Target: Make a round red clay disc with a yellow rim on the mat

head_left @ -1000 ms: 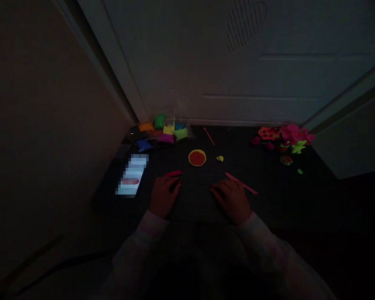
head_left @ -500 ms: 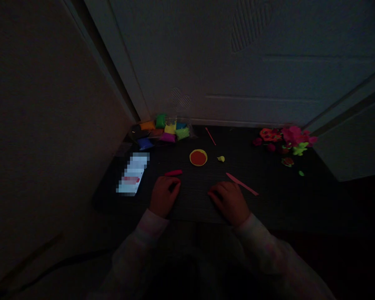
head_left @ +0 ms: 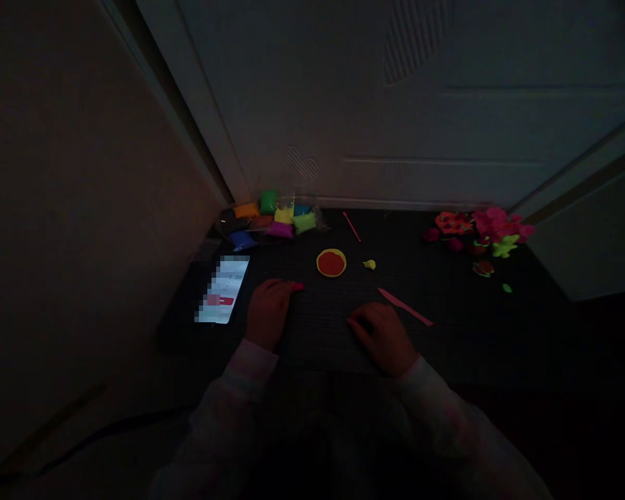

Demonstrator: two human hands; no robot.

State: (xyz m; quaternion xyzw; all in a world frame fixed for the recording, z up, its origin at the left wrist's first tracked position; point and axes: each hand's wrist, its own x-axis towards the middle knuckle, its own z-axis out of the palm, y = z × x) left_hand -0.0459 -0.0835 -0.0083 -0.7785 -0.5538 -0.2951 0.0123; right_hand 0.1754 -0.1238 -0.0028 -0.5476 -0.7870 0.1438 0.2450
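The scene is very dark. My left hand lies on the dark mat, its fingertips over a short pink roll of clay of which only the right end shows. Whether the fingers grip the roll is unclear. My right hand rests curled on the mat, knuckles up, just left of a long pink modelling tool, apart from it. A round yellow disc with a red centre sits ahead of both hands, with a small yellow clay bit beside it.
Several coloured clay packets are piled at the back left. A lit phone lies left of my left hand. A thin pink stick lies behind the disc. Pink, red and green clay pieces cluster at the back right, against a white door.
My left hand has slid forward and now covers most of the pink roll, which lay clear of it before. My right hand has barely moved.
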